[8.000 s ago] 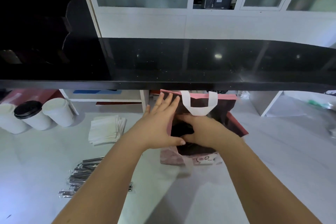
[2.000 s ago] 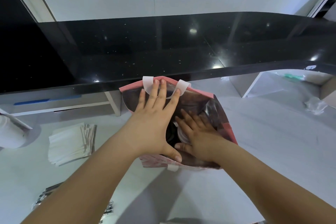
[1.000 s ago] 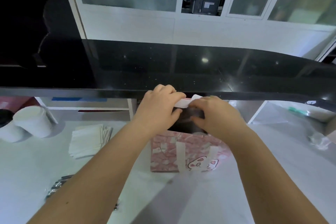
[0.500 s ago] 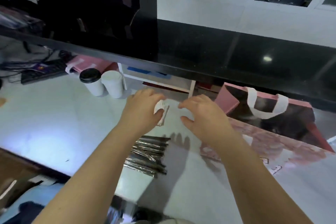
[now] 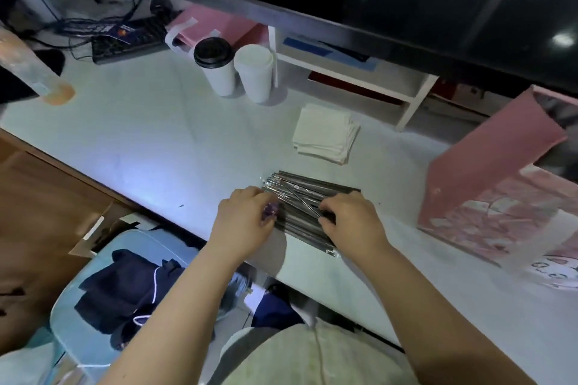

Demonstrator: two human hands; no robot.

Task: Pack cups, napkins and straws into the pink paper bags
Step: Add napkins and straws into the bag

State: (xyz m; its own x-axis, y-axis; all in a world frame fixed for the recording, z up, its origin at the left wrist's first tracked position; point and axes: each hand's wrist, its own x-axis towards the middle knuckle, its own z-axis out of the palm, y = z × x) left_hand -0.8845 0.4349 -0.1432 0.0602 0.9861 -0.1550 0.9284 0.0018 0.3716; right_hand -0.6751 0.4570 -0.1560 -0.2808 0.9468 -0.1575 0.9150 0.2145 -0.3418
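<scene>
- Gripping straws (image 5: 301, 194): left hand (image 5: 245, 223) curls on their left end, right hand (image 5: 353, 223) pinches at their right side.
- Napkins (image 5: 325, 134) just beyond straws; cups (image 5: 254, 72) farther; bag (image 5: 488, 166) to right.
- Bag print unreadable.

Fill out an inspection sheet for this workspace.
Surface: white table.
Job's things: straws piled near the front edge; napkins stacked behind them; black-lid cup beside white-lid cup; pink bag standing at right; flat bag behind the cups.
Clutter: keyboard at back left.
Grips: left hand and right hand both curl fingers on the straws.
Cables: black cables tangled behind the keyboard.
Surroundings: black counter above; white shelf beneath it; chair with dark clothes below the table.
</scene>
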